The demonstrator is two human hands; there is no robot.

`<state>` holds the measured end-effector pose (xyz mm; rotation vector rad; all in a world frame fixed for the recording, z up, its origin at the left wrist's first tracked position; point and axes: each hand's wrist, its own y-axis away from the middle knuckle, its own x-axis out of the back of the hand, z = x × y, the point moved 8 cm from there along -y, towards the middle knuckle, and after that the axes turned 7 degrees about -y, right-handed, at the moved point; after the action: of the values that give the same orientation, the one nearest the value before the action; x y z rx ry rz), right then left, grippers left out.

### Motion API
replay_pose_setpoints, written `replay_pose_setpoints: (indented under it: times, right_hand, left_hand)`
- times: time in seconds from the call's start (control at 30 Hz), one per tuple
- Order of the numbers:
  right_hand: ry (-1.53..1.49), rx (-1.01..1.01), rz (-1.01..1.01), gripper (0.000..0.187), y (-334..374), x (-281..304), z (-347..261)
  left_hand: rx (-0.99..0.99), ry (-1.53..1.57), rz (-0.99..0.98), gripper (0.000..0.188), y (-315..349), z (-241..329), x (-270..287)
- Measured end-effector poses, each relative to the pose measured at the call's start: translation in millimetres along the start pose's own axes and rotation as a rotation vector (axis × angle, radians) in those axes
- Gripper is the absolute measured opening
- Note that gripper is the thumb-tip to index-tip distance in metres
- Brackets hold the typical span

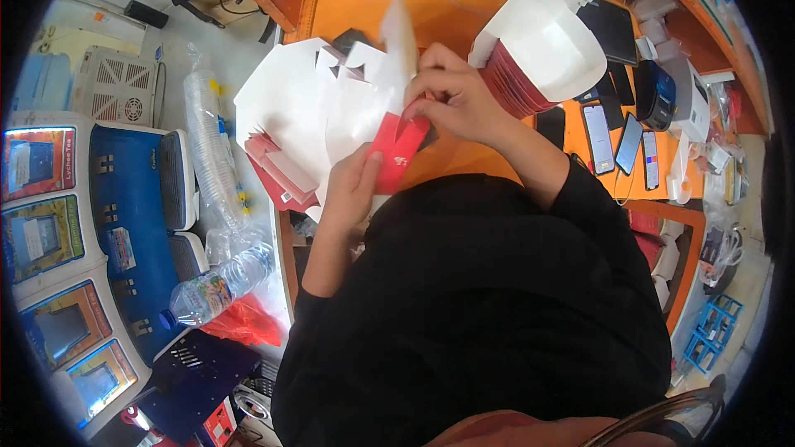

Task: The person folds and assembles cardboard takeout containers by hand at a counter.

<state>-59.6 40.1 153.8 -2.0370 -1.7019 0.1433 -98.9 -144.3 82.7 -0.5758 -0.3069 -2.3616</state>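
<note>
My left hand (354,186) pinches a small flat red paper packet (396,157) with pale print, its thumb lying on the front. At the packet's upper right edge my right hand (455,98) is closed, thumb and forefinger pinching the red paper. Just above the fingers a pale, motion-smeared strip (399,29) sticks up; I cannot make out what it is or what it joins. Under and beyond both hands lie white cut cardboard sheets (286,87). A pile of folded pink-red paper pieces (280,167) rests on them, left of my left hand.
Right of my right hand, a stack of red-sided white cartons (538,54) stands on the orange desk (476,164). Several phones (598,139) lie farther right. At left are stacked plastic cups (211,141), a water bottle (219,290) and a blue-and-white drink dispenser (124,215).
</note>
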Motion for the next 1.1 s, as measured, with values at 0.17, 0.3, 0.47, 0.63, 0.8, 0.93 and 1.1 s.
replay_pose_setpoints:
  times: [0.17,0.3,0.47,0.63,0.8,0.93,1.1]
  right_hand:
    - [0.221,0.132,-0.177,0.012,-3,-24,-33]
    - [0.191,-0.024,-0.349,0.009,-1,-32,-26]
    - [0.303,0.122,-0.316,0.015,5,-36,-37]
    - [0.191,-0.069,0.292,0.053,20,-2,-30]
    - [-0.335,-0.498,0.119,0.081,37,-7,26]
    - [-0.225,-0.403,0.090,0.069,46,32,14]
    - [-0.339,-0.446,0.139,0.064,66,54,-3]
  left_hand:
    - [0.009,0.255,0.017,0.030,-1,9,-11]
    - [0.032,0.257,-0.020,0.027,0,7,-16]
    - [-0.039,0.077,0.023,0.026,-2,22,-6]
    - [-0.103,-0.077,0.221,0.021,-10,52,3]
    - [-0.469,-0.368,0.159,0.020,-13,91,-14]
    - [-0.447,-0.667,0.822,0.020,-4,90,67]
    - [-0.345,-0.880,0.740,0.008,-6,69,89]
